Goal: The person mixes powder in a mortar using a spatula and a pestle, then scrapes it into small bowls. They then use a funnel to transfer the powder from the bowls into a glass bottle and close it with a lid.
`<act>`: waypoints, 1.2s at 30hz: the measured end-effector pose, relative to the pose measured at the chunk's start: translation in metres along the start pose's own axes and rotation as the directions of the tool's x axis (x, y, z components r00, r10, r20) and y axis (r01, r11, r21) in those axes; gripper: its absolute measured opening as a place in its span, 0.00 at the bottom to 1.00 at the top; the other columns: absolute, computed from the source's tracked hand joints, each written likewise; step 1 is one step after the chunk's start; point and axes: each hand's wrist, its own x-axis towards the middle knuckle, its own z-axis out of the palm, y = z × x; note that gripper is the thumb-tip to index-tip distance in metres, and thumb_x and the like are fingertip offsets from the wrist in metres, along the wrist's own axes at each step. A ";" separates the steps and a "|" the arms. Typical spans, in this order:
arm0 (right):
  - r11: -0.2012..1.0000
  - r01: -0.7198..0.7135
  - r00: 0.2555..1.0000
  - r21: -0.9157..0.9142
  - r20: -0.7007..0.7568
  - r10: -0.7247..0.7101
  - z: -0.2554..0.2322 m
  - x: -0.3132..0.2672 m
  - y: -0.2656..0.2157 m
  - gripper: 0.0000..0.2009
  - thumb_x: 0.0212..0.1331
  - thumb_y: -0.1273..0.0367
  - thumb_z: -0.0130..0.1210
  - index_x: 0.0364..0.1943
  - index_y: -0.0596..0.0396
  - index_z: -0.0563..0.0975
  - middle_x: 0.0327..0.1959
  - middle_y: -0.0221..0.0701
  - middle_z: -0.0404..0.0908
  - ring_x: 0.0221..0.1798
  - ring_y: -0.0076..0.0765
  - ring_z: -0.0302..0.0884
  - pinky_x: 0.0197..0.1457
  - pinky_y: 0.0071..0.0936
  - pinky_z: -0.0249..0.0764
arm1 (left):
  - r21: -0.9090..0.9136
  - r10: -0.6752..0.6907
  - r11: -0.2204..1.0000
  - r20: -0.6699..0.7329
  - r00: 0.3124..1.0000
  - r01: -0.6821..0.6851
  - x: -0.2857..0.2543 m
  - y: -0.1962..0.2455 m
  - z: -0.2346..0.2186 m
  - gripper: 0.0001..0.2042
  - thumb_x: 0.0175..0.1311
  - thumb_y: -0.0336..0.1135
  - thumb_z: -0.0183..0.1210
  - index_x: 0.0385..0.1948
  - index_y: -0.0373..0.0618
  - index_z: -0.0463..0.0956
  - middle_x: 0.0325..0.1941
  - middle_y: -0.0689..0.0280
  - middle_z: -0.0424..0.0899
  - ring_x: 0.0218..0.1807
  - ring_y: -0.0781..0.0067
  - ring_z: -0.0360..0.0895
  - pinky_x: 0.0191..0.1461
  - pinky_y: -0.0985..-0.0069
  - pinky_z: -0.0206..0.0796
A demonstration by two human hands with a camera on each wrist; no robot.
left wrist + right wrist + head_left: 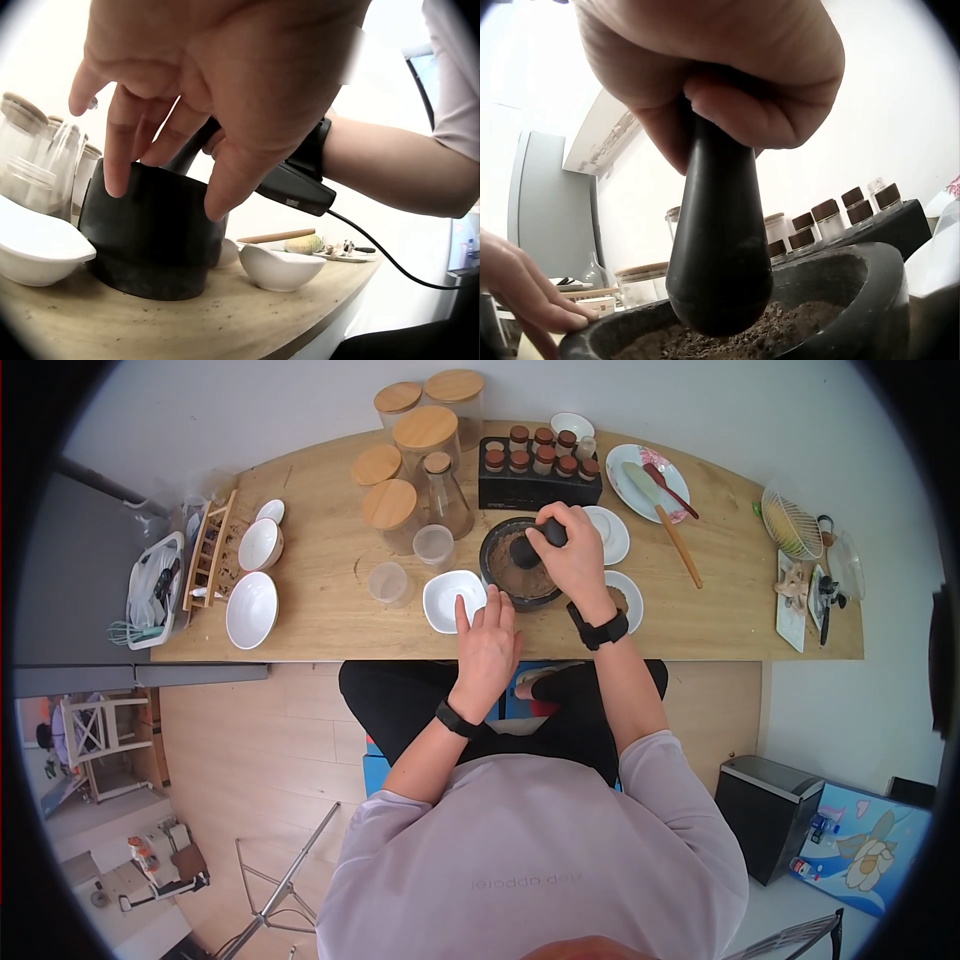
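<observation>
On the pale worktop (690,615), the black mortar (150,232) sits straight ahead at 12 o'clock, with the right grip (577,558) wrapped round the pestle (720,247) and the left grip (487,647) loose, holding nothing, by the mortar's rim near 7 o'clock. To crush well, it looks best to push down, roll slowly round, and keep the mortar still. Smooth, black and fat at the bottom, the pestle is among brown, crumbly powder (791,328).

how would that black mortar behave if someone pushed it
The mortar looks heavy for its size, given its thick wall. Its wide base makes tipping seem unlikely; a push would probably slide it. The loose brown powder inside might spill if tilted.
</observation>
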 end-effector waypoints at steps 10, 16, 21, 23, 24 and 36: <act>0.995 0.053 0.996 -0.086 -0.070 -0.059 -0.002 0.016 0.006 0.08 0.53 0.69 0.66 0.34 0.48 0.77 0.31 0.35 0.73 0.36 0.51 0.77 0.37 0.42 0.72 | 0.020 -0.012 1.000 0.000 1.000 0.012 0.000 0.001 0.003 0.29 0.56 0.36 0.65 0.59 0.31 0.70 0.63 0.49 0.74 0.56 0.60 0.78 0.77 0.47 0.45; 0.991 0.077 0.997 -0.113 0.003 -0.077 0.024 0.006 0.025 0.07 0.54 0.68 0.64 0.34 0.47 0.77 0.31 0.34 0.73 0.35 0.48 0.76 0.38 0.40 0.72 | 0.012 -0.001 1.000 -0.025 1.000 0.001 0.003 0.000 0.003 0.30 0.56 0.36 0.65 0.60 0.31 0.69 0.63 0.50 0.74 0.51 0.62 0.79 0.77 0.47 0.46; 0.995 0.069 0.998 -0.067 0.004 -0.069 0.015 0.013 0.006 0.07 0.53 0.69 0.65 0.33 0.48 0.76 0.32 0.34 0.73 0.35 0.47 0.76 0.37 0.38 0.71 | 0.005 0.007 1.000 -0.045 0.999 -0.007 0.001 -0.003 0.004 0.30 0.56 0.36 0.65 0.60 0.31 0.69 0.63 0.50 0.74 0.52 0.62 0.79 0.77 0.47 0.46; 0.998 0.058 0.998 -0.021 -0.019 -0.059 0.013 0.012 0.000 0.07 0.53 0.71 0.64 0.33 0.48 0.77 0.32 0.34 0.74 0.36 0.47 0.76 0.38 0.39 0.72 | 0.006 0.003 1.000 -0.040 0.999 -0.002 -0.001 -0.002 0.005 0.30 0.55 0.36 0.65 0.60 0.31 0.69 0.63 0.50 0.74 0.52 0.62 0.79 0.77 0.47 0.46; 0.997 0.074 0.997 -0.036 -0.004 -0.075 0.017 0.010 -0.001 0.07 0.53 0.70 0.64 0.34 0.48 0.77 0.32 0.34 0.74 0.36 0.48 0.77 0.38 0.40 0.72 | 0.008 0.003 1.000 -0.042 0.999 -0.003 0.001 -0.002 0.005 0.30 0.55 0.36 0.65 0.60 0.31 0.69 0.63 0.50 0.74 0.52 0.61 0.79 0.77 0.47 0.46; 0.989 0.097 0.993 -0.111 0.079 -0.089 0.004 -0.006 -0.015 0.07 0.52 0.70 0.64 0.33 0.49 0.77 0.31 0.35 0.75 0.36 0.49 0.78 0.38 0.41 0.73 | 0.006 -0.006 1.000 -0.033 0.999 0.006 0.001 -0.001 0.004 0.30 0.55 0.36 0.65 0.60 0.32 0.69 0.63 0.49 0.74 0.52 0.62 0.79 0.77 0.47 0.45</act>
